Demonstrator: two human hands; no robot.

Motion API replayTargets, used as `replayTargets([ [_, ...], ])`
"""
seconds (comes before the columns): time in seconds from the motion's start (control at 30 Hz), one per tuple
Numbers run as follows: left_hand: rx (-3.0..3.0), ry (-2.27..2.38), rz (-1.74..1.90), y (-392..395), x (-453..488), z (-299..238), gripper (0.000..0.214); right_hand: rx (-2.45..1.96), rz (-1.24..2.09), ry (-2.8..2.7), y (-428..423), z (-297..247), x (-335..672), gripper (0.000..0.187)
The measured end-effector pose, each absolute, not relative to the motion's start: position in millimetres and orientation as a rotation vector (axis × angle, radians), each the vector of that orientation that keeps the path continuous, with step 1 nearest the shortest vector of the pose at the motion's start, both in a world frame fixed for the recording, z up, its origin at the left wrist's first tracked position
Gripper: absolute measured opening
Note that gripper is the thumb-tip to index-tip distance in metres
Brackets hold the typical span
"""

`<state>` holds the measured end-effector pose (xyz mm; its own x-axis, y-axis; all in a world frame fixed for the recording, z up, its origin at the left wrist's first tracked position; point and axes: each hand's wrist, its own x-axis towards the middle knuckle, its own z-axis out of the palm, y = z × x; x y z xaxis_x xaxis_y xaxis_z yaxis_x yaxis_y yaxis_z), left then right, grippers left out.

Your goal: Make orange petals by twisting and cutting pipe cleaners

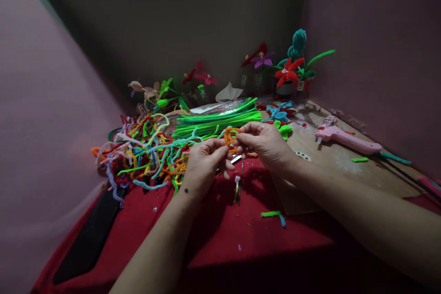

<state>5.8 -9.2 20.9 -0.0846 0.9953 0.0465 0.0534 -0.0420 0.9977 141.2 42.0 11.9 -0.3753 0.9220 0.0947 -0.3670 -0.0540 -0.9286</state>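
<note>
An orange pipe cleaner point(232, 130), bent into loops, is held up between my two hands over the table's middle. My left hand point(206, 158) pinches its left side between thumb and fingers. From the right, my right hand point(263, 142) grips the other side, also closed; the fingertips hide part of the piece. Below the hands, a short green stem with a whitish tip point(237, 187) lies on the red cloth beside a thin dark rod point(240, 188). Behind them rests a bundle of green pipe cleaners point(217, 118), partly in clear wrapping.
A tangled heap of coloured pipe cleaners point(148, 151) spreads at the left, near a black flat object point(91, 234). On a brown board at the right lies a pink glue gun point(351, 139). Pipe-cleaner flowers point(289, 71) stand at the back. Green and blue scraps point(271, 214) lie in front.
</note>
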Motion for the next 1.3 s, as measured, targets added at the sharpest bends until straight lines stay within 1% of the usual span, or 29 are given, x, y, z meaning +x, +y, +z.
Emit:
replayTargets([
  [0.17,1.258,1.326,1.287,-9.0,7.5,19.2,0.016,-0.759,1.357,-1.4,38.9,7.9,139.2,0.011],
  [0.27,1.276,1.364,1.319,-8.7,9.0,17.5,0.016,-0.799,1.068,-1.582,37.5,3.5,139.2,0.007],
  [0.43,1.314,1.407,1.362,-9.4,10.9,17.1,0.01,-0.837,0.624,-1.759,31.5,4.0,141.4,0.009],
  [0.53,1.298,1.347,1.327,-9.6,9.5,17.5,0.013,-0.826,0.514,-1.782,28.0,7.0,142.4,0.009],
  [0.67,1.257,1.245,1.296,-9.4,6.4,18.1,0.018,-0.831,0.488,-1.775,26.0,9.0,142.7,0.01],
  [0.77,1.226,1.264,1.294,-9.0,5.5,18.1,0.02,-0.846,0.52,-1.787,26.0,8.3,142.2,0.01],
  [0.87,1.222,1.316,1.312,-7.8,5.4,16.6,0.018,-0.871,0.671,-1.766,27.2,6.3,140.8,0.008],
  [0.93,1.24,1.344,1.327,-6.8,5.6,15.0,0.016,-0.87,0.843,-1.719,28.6,5.0,139.1,0.007],
  [1.07,1.272,1.375,1.358,-6.7,6.4,13.7,0.013,-0.754,1.289,-1.527,31.3,4.5,135.8,0.01],
  [1.13,1.273,1.368,1.359,-7.5,6.8,14.8,0.012,-0.706,1.428,-1.425,32.0,5.2,135.0,0.013],
  [1.3,1.189,1.29,1.321,-9.1,5.4,18.6,0.018,-0.62,1.514,-1.363,32.5,6.2,136.1,0.014],
])
